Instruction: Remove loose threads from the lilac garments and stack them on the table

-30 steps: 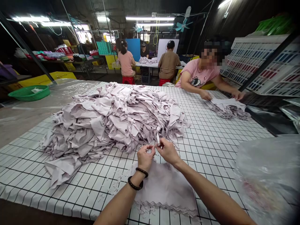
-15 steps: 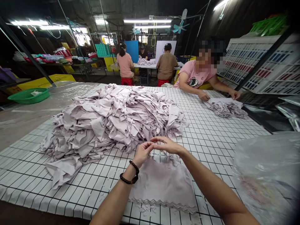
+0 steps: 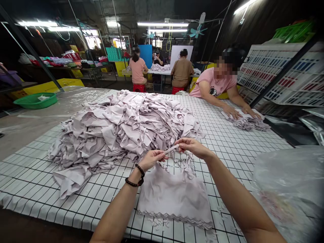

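A short pale strap [image 3: 171, 149] is stretched between my two hands. Its left end is pinched by my left hand [image 3: 152, 159], which has dark beads at the wrist, and my right hand [image 3: 192, 147] pinches the other end. Just below, a flat stack of pale lilac garments [image 3: 174, 192] with wavy hems lies on the checked cloth, more straps bunched at its upper right. Beyond my hands rises a big heap of the same pale garments [image 3: 126, 125]. Whether the strap joins the top garment is hard to see.
Across the checked table [image 3: 227, 141], a co-worker in a pink shirt [image 3: 215, 82] presses on another garment stack [image 3: 246, 119]. A clear plastic bag [image 3: 286, 182] sits at the right, a green basin [image 3: 35, 100] at the left. Fabric scraps lie around my stack.
My hands have moved apart, the right one up and rightward, drawing the strap out between them. The co-worker's hands went from holding the stack's edges to lying flat on it.
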### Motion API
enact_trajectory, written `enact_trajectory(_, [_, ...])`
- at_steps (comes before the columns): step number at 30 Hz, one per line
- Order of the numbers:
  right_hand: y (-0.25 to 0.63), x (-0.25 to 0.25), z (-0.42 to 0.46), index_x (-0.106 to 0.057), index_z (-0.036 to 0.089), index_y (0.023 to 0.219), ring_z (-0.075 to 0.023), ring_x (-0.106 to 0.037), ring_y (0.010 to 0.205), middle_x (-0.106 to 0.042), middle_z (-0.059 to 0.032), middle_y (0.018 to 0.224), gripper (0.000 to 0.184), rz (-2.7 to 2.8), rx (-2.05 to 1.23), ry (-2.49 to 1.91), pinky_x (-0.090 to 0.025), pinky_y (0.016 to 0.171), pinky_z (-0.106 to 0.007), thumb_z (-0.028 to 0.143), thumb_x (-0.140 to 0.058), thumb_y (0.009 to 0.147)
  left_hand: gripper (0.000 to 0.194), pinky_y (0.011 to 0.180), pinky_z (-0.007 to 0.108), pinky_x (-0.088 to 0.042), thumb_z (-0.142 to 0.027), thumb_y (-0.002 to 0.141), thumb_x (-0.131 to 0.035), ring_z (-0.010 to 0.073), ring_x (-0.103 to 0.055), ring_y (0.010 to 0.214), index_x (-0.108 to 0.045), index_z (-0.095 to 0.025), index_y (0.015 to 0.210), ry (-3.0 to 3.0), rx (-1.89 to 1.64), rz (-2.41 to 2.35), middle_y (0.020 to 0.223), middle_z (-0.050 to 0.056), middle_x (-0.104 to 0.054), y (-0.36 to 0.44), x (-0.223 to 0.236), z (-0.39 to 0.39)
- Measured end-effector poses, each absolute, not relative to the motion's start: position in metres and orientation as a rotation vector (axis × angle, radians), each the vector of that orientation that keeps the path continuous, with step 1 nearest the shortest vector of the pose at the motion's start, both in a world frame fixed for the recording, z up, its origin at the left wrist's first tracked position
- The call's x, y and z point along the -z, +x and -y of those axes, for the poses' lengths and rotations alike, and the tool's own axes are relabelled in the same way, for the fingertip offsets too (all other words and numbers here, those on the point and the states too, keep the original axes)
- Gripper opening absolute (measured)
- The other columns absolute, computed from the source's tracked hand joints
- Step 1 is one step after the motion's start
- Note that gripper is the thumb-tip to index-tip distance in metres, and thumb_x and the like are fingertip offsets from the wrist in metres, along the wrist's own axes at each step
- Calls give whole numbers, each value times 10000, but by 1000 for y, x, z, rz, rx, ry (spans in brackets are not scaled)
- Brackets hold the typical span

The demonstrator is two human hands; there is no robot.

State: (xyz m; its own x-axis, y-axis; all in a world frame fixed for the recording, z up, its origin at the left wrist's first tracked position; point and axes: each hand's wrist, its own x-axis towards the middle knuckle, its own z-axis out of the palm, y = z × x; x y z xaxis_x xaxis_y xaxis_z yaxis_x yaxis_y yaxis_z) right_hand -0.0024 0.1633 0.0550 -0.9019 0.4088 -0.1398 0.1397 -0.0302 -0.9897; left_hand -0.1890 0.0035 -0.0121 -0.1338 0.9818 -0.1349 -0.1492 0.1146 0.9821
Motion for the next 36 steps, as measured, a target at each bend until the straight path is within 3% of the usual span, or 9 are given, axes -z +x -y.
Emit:
enact_trajectory(4, [1, -52, -173, -660, 165, 994, -114, -600, 646, -669, -22, 743, 282, 1805, -2106, -607, -470, 640, -253, 316, -686, 758, 484, 835, 296, -471, -446, 705, -729, 209, -654, 944, -673, -124, 1061, 917, -1286, -1228, 991, 135, -715, -204, 17, -1])
enact_trajectory(10, [-2, -53, -176, -661, 172, 1026, -121, -617, 628, -697, -38, 769, 284, 1638, -2179, -604, -502, 657, -279, 248, -677, 753, 571, 852, 271, -467, -332, 674, -773, 196, -593, 1072, -601, -186, 1198, 895, -1315, -1220, 1219, 141, -612, -210, 28, 12])
enact_trajectory(13, [-8, -58, -169, -665, 167, 1012, -130, -633, 624, -720, -64, 817, 260, 1605, -2210, -602, -513, 668, -295, 230, -659, 759, 559, 744, 246, -489, -305, 627, -800, 162, -618, 898, -631, -163, 1140, 881, -1352, -1381, 1082, 121, -658, -205, 29, 19])
enact_trajectory(17, [-21, -60, -147, -655, 182, 1047, -188, -679, 829, -726, -97, 961, 289, 1550, -2271, -551, -510, 788, -340, 194, -626, 760, 375, 539, 197, -423, -414, 699, -726, 90, -524, 610, -696, -102, 906, 755, -1474, -1541, 832, 86, -670, -187, 14, 27])
enact_trajectory(19, [-28, -56, -129, -654, 191, 1058, -221, -658, 966, -714, -96, 1023, 299, 1525, -2288, -515, -484, 867, -374, 197, -620, 761, 386, 519, 198, -407, -453, 756, -665, 79, -499, 589, -705, -84, 861, 704, -1499, -1396, 868, 111, -672, -174, 1, 32])
enact_trajectory(22, [-39, -46, -97, -666, 196, 1029, -245, -604, 1079, -692, -91, 1096, 262, 1502, -2252, -521, -450, 917, -399, 245, -627, 774, 410, 558, 206, -429, -436, 755, -682, 76, -514, 618, -688, -107, 998, 644, -1564, -1236, 977, 114, -663, -157, -17, 37])
enact_trajectory(27, [-45, -31, -58, -641, 243, 1119, -222, -554, 1119, -630, -55, 1215, 297, 1667, -2045, -479, -396, 973, -395, 312, -556, 843, 385, 558, 206, -427, -449, 714, -720, 70, -499, 594, -678, -110, 890, 591, -1644, -1264, 787, 41, -617, -149, -24, 40])
enact_trajectory(32, [-36, -24, -53, -501, 328, 1306, -194, -343, 1336, -443, 21, 1424, 476, 2053, -1845, -351, -279, 1090, -387, 198, -456, 850, 378, 498, 186, -383, -450, 708, -725, 59, -471, 560, -652, -102, 837, 520, -1600, -1292, 725, 25, -592, -155, -12, 49])
enact_trajectory(36, [-29, -32, -58, -547, 271, 1272, -261, -446, 1223, -561, -65, 1278, 464, 2467, -1179, -589, -247, 1071, -498, 182, -451, 827, 388, 503, 193, -407, -470, 756, -672, 67, -496, 583, -636, -99, 862, 607, -1533, -1365, 834, 71, -642, -158, -6, 60])
